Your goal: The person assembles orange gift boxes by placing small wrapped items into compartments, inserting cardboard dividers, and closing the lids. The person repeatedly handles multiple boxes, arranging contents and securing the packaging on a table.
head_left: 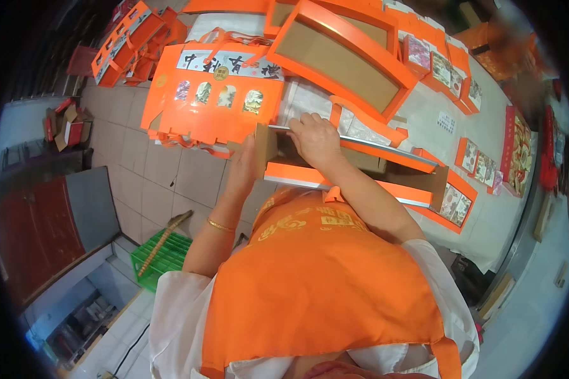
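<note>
One long orange box [354,174] with brown cardboard inside lies across the white table [423,120], just in front of the person's orange apron [316,278]. Two hands are on it. The right hand [315,140] lies on top of the box's far upper edge near its left end, fingers curled over the rim and pressed together. The left hand [243,169] is against the box's left end, beside the brown end flap [265,146]; its fingers are hidden behind the flap, so whether they pinch or lie flat cannot be told. A single gold bracelet [220,225] sits on the left wrist.

Beyond the box, to its far left, lies a stack of flat orange cartons [218,95] with four small pictures on the top one. Straight beyond the box stands one open orange tray [341,57] with a brown bottom. To the right of the box small picture packets [477,164] lie on the table; their count is unclear. Below the box's left end, on the tiled floor, stands one green crate [161,256] with one wooden stick [164,240] across it.
</note>
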Demonstrator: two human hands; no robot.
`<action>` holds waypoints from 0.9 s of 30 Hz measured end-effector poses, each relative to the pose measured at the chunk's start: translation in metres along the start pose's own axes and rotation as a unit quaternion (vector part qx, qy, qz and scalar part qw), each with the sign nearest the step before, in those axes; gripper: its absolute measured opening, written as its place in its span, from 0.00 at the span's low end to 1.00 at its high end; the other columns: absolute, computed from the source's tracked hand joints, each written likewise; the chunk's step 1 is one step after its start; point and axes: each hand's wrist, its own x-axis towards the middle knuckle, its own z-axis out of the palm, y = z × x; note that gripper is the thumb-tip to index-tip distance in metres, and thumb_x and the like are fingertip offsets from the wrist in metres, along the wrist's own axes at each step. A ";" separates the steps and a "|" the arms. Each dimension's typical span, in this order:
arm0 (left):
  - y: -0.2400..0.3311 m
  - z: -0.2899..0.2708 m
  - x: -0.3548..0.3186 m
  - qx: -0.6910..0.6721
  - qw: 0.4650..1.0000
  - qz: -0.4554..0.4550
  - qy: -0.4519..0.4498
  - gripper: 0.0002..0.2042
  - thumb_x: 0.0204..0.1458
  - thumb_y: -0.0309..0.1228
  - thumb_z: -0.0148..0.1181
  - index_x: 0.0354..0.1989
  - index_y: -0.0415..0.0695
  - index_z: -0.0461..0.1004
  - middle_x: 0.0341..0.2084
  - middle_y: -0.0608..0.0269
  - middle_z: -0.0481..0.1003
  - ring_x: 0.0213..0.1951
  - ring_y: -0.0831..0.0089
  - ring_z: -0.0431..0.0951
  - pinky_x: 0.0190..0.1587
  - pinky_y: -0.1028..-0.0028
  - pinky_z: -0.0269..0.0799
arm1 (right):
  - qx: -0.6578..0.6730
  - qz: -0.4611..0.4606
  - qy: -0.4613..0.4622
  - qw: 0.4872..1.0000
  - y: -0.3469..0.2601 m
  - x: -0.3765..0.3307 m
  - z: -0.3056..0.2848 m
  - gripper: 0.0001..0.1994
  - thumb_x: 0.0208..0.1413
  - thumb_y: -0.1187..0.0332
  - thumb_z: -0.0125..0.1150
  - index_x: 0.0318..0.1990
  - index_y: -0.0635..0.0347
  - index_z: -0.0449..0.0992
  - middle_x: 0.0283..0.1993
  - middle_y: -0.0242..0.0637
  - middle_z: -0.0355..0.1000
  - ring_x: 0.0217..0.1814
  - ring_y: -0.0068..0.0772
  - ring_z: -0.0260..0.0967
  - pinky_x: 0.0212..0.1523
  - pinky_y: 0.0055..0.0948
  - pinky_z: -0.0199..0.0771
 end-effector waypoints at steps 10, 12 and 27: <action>0.013 0.024 0.007 -0.022 0.995 0.035 -0.094 0.29 0.67 0.29 0.44 0.74 0.38 0.46 0.73 0.55 0.50 0.73 0.68 0.48 0.72 0.69 0.45 | 0.001 0.039 0.001 0.999 0.008 0.012 0.007 0.12 0.52 0.58 0.66 0.26 0.54 0.75 0.24 0.33 0.72 0.31 0.37 0.73 0.30 0.37 0.73; 0.010 0.028 0.009 -0.039 0.996 0.018 -0.083 0.30 0.65 0.27 0.48 0.74 0.38 0.46 0.73 0.54 0.49 0.74 0.68 0.47 0.72 0.68 0.45 | 0.004 0.038 -0.011 0.999 0.008 0.011 0.007 0.12 0.53 0.58 0.65 0.27 0.55 0.76 0.25 0.34 0.73 0.32 0.37 0.73 0.31 0.37 0.73; -0.042 0.013 0.023 0.238 0.965 0.102 -0.029 0.25 0.59 0.27 0.57 0.64 0.34 0.60 0.53 0.43 0.68 0.55 0.52 0.71 0.56 0.60 0.67 | 0.041 -0.020 -0.027 0.999 0.003 -0.001 -0.008 0.09 0.55 0.64 0.63 0.41 0.56 0.76 0.39 0.36 0.74 0.45 0.38 0.72 0.45 0.38 0.73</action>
